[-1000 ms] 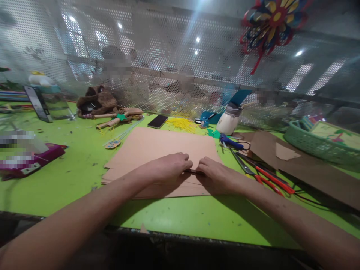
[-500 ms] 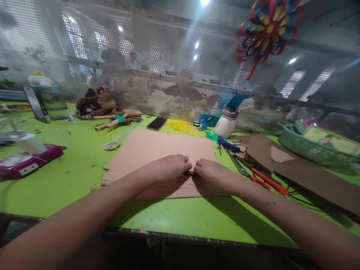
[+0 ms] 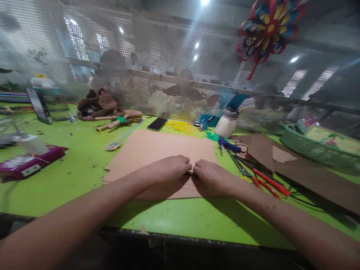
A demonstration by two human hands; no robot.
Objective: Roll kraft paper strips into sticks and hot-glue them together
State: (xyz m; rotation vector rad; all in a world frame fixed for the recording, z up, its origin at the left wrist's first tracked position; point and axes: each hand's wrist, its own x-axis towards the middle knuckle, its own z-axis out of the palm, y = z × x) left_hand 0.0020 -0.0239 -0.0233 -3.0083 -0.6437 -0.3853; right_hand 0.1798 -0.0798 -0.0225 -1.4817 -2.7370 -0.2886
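Light brown paper sheets (image 3: 165, 144) lie in an uneven stack on the green table (image 3: 174, 217). Over the stack's near half, my left hand (image 3: 174, 168) and my right hand (image 3: 209, 175) nearly meet, fingers curled and closed. A thin dark strip (image 3: 191, 173) runs between the two hands, and both grip it low over the paper. Its ends are hidden by my fingers, so I cannot tell its full length or what it is made of.
Orange-handled scissors (image 3: 264, 187) and a blue-handled tool (image 3: 229, 145) lie right of the paper. Behind are a phone (image 3: 156, 124), yellow shreds (image 3: 181, 127) and a white jar (image 3: 225, 125). A green basket (image 3: 317, 146) stands far right, a purple power strip (image 3: 36, 163) left.
Both hands stay close together on the strip, with only very small finger movement. The view has shifted slightly, showing more of the scissors' handles beside my right forearm.
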